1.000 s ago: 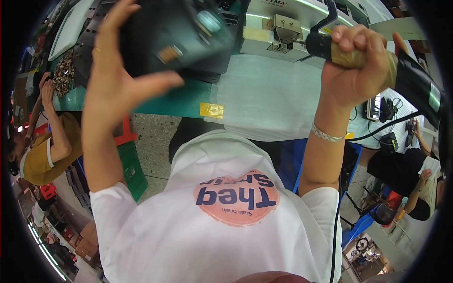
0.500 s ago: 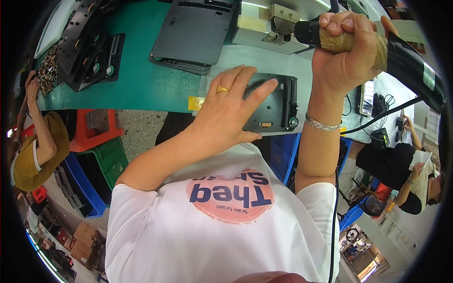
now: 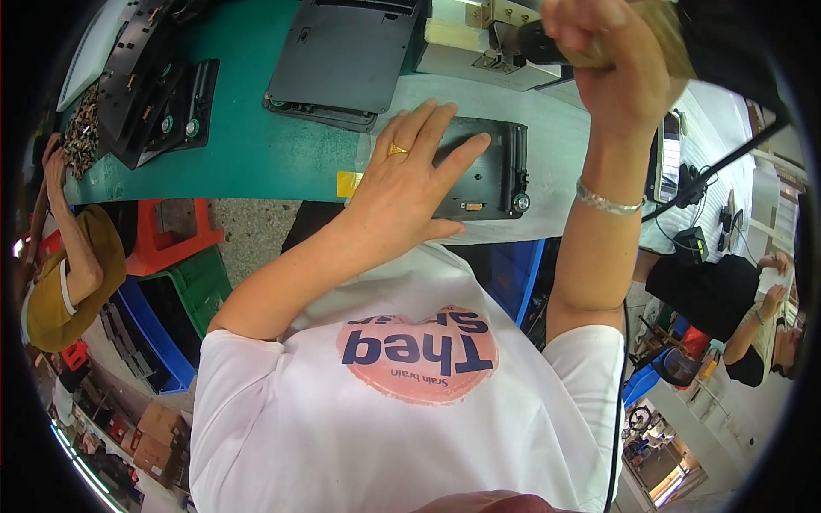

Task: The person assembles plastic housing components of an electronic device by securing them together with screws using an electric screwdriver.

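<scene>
My left hand, a gold ring on one finger, rests with fingers spread over the left part of a black plastic panel. The panel lies flat near the bench's front edge; its right side has a raised bar, a round greenish part and a small tan connector. Raised above the bench at the upper right, my right hand is closed round the tape-wrapped grip of a black electric screwdriver. The tool's nose points left, apart from the panel. Motion blurs this hand, and the tool's rear end is dark and unclear.
Stacked black panels lie beyond my left hand. More panels and a heap of small brass-coloured parts occupy the far left. A metal box-like fixture stands behind the panel. Co-workers sit at both sides; a black cable crosses at right.
My right hand has risen and shifted right with the screwdriver. My left hand stays on the panel; both appear slightly further left and higher in the picture.
</scene>
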